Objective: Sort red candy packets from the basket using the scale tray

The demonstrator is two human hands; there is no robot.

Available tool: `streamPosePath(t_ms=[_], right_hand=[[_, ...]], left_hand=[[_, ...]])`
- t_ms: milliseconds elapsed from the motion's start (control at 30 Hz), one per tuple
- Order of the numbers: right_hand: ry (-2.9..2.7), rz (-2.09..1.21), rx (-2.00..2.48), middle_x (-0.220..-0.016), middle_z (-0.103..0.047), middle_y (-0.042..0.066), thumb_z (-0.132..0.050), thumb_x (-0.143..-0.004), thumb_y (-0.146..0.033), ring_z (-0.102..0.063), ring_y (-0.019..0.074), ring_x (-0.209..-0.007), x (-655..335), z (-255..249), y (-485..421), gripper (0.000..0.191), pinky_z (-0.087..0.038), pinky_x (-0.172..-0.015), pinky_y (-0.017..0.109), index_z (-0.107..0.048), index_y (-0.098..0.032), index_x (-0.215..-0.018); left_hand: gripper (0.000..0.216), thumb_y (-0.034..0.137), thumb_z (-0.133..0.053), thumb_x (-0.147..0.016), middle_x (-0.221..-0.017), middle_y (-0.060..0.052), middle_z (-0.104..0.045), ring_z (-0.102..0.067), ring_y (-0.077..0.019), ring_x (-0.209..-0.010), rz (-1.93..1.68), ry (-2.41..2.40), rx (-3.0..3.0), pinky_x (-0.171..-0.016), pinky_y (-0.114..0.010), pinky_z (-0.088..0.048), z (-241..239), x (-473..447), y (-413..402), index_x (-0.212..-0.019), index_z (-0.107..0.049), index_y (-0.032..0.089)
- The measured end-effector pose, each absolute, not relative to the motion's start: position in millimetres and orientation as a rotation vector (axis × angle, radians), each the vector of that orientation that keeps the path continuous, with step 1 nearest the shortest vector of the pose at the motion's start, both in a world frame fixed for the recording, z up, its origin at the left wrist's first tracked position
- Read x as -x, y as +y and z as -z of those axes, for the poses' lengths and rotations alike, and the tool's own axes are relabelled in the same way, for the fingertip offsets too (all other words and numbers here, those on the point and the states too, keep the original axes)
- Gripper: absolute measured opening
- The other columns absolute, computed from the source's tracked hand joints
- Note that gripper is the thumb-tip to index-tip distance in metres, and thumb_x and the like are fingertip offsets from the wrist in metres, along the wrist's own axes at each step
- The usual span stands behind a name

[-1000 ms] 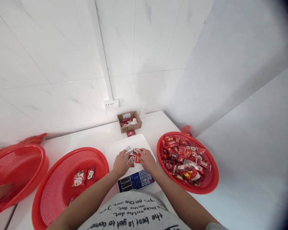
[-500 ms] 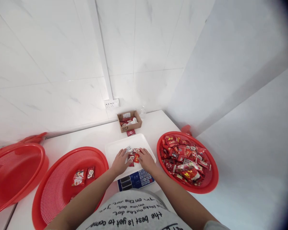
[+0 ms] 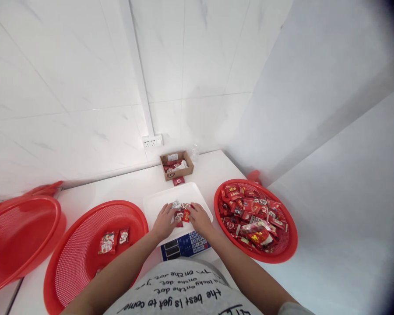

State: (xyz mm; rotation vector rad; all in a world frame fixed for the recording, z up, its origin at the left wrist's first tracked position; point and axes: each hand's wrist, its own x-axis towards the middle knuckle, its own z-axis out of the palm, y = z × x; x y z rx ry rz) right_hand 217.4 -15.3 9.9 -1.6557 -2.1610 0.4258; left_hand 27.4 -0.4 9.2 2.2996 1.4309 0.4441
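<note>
Several small red snack packets (image 3: pixel 179 216) and one whitish packet (image 3: pixel 175 204) lie in a loose group on the white tray of a weighing scale (image 3: pixel 193 192). My left hand (image 3: pixel 164 222) is at the group's left side, fingers apart, thumb and fingertips touching the nearest packets. From the right, my right hand (image 3: pixel 199 218) reaches over the tray with its fingers stretched against the packets' edge. Neither hand visibly lifts a packet. Below the tray shows the scale's blue keypad panel (image 3: pixel 187 245).
A red basket (image 3: pixel 293 238) full of red packets stands at the right. Left of the scale, another red basket (image 3: pixel 68 245) holds a few packets; beyond it is a red basin (image 3: pixel 22 236). A cardboard box (image 3: pixel 180 174) with packets sits behind, one packet (image 3: pixel 178 180) before it.
Almost nothing differs. The whole view has shifted very slightly; both hands stay around the packets on the scale tray.
</note>
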Motion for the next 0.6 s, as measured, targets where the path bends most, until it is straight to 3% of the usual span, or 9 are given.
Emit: streamPosePath(t_ms=[300, 467, 600], right_hand=[[-1.712, -0.314, 1.833, -0.122, -0.053, 0.012, -0.041, -0.084, -0.031, -0.046, 0.0225, -0.116, -299, -12, -29, 0.037, -0.035, -0.100, 0.040, -0.057, -0.017, -0.113], [-1.534, -0.625, 2.177, -0.110, -0.062, 0.013, -0.042, -0.081, -0.031, -0.056, 0.0238, -0.103, -360, 14, -59, 0.039, -0.042, -0.090, 0.038, -0.058, -0.013, -0.111], [-1.649, -0.758, 2.219, -0.114, -0.061, 0.013, -0.047, -0.079, -0.028, -0.055, 0.0243, -0.107, -369, 37, -69, 0.038, -0.038, -0.093, 0.036, -0.059, -0.015, -0.112]], left_hand=[[0.036, 0.034, -0.048, -0.083, -0.135, -0.008, -0.041, -0.034, -0.0251, -0.128, -0.661, 1.484, -2.146, -0.102, -0.046, -0.035, -21, -13, -39, -0.118, -0.050, 0.024], [0.035, 0.037, -0.045, -0.085, -0.134, -0.010, -0.043, -0.036, -0.0250, -0.126, -0.671, 1.670, -2.065, -0.102, -0.046, -0.034, -23, 18, -66, -0.116, -0.051, 0.021], [0.041, 0.035, -0.045, -0.083, -0.137, -0.013, -0.038, -0.030, -0.0287, -0.130, -0.578, 1.773, -2.089, -0.104, -0.048, -0.031, -18, 40, -78, -0.120, -0.049, 0.018]])
